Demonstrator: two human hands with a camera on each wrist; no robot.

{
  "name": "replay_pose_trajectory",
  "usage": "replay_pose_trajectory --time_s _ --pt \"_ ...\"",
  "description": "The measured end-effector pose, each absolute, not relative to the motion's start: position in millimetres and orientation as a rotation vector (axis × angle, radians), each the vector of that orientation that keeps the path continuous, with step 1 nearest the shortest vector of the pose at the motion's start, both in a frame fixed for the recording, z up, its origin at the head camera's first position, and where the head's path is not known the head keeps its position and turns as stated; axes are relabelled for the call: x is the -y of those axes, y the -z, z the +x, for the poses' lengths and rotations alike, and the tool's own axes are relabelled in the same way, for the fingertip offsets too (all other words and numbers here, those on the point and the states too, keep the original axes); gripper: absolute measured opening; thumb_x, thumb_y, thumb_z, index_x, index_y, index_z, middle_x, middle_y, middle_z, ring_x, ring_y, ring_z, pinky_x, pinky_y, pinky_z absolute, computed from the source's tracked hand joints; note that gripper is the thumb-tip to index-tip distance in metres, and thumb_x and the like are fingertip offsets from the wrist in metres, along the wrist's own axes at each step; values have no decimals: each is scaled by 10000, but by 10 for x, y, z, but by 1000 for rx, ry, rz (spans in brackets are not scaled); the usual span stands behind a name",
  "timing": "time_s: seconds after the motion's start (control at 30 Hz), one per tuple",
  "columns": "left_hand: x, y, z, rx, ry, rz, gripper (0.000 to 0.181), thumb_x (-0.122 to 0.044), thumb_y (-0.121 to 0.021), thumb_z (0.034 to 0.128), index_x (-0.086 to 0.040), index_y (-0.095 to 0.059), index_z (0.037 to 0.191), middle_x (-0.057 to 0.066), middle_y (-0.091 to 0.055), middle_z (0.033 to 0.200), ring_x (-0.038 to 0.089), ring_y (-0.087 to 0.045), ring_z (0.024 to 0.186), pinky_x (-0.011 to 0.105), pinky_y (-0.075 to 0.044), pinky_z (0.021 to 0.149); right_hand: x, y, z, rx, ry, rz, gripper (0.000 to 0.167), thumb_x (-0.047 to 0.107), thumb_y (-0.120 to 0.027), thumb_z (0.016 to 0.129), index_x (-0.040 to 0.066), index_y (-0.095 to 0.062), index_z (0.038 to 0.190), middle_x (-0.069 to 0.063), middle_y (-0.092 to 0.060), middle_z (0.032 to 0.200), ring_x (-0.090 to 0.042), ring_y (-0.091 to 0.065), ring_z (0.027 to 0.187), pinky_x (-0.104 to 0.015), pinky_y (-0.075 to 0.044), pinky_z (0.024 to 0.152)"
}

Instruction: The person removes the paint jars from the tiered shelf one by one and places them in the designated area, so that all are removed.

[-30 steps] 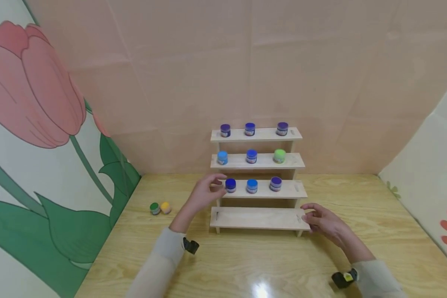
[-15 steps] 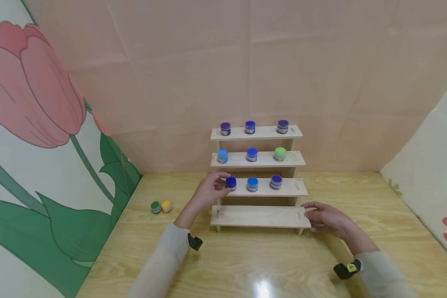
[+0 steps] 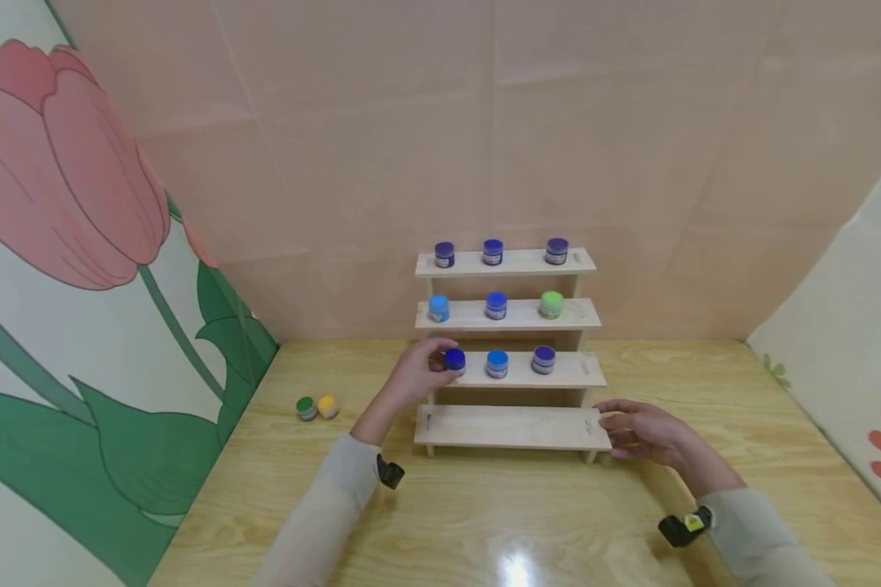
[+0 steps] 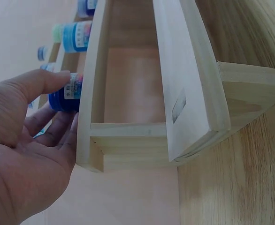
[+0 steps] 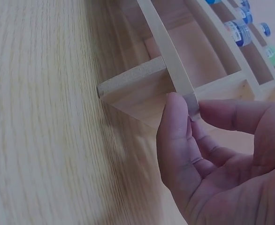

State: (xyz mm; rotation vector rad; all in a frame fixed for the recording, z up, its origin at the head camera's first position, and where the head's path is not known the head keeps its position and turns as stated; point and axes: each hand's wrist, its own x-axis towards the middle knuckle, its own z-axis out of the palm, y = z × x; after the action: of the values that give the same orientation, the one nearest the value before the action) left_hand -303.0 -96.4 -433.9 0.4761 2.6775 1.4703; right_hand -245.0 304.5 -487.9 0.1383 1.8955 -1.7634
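A stepped wooden display shelf (image 3: pixel 510 426) with small paint jars on its upper tiers stands on the table. My left hand (image 3: pixel 413 373) pinches a dark blue paint jar (image 3: pixel 454 359) at the left end of the second tier from the bottom. In the left wrist view, the thumb (image 4: pixel 48 83) lies on that jar's label and the other fingers reach behind it. A light blue jar (image 3: pixel 497 364) and a purple jar (image 3: pixel 544 359) share that tier. My right hand (image 3: pixel 649 434) grips the right end of the lowest board, thumb and fingers on opposite faces in the right wrist view.
Two more jars, one with a green lid (image 3: pixel 306 408) and one with a yellow lid (image 3: pixel 327 407), sit on the table left of the shelf. The upper two tiers hold several jars, including a light green one (image 3: pixel 551 305). A pinkish wall covering (image 3: pixel 338 204) rises behind.
My left hand has moved slightly right from beside the dark blue jar and has taken hold of it. My right hand stays at the lowest board's end.
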Motion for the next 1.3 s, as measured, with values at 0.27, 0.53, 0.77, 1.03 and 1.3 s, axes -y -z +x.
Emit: replay_pose_trajectory --time_s 0.27,0.53,0.77,1.03,1.3 --pt "957 4342 -3058 -2659 -1479 429 374 -196 -774 916 -153 -640 1263 57 -636 1216 235 -636 1063 389 -582 919 -3057 4905 -2475 -1883 1763 136 344 142 -616 1007 48 -522 1324 -48 -696 967 -184 -677 867 -337 -620 742" --pt "1130 4240 -2986 -2656 -1541 494 360 -152 -785 902 -134 -649 1235 77 -651 1222 263 -654 1131 369 -574 951 -3076 4927 -2501 -1847 1788 116 244 137 -617 1008 115 -582 1248 -30 -701 964 -170 -681 867 -329 -620 738" --pt "1496 4207 -2924 -2682 -1572 539 360 -118 -797 884 -93 -659 1215 76 -672 1190 265 -641 1128 344 -576 944 -3072 4928 -2488 -1845 1789 101 242 130 -610 1009 109 -570 1247 -38 -704 973 -174 -685 875 -328 -619 735" --pt "1998 4228 -2789 -2711 -1549 422 413 -176 -788 902 -110 -635 1280 99 -640 1244 303 -630 1167 380 -577 947 -3089 4939 -2474 -1834 1799 87 236 123 -596 1013 108 -562 1247 -30 -697 974 -172 -681 876 -323 -616 732" --pt "2559 4421 -2708 -2777 -1464 445 443 -160 -784 903 -42 -613 1294 134 -638 1237 327 -621 1163 387 -569 961 -3081 4938 -2473 -1825 1809 60 193 126 -598 1012 146 -585 1204 -30 -694 963 -166 -679 869 -318 -615 732"
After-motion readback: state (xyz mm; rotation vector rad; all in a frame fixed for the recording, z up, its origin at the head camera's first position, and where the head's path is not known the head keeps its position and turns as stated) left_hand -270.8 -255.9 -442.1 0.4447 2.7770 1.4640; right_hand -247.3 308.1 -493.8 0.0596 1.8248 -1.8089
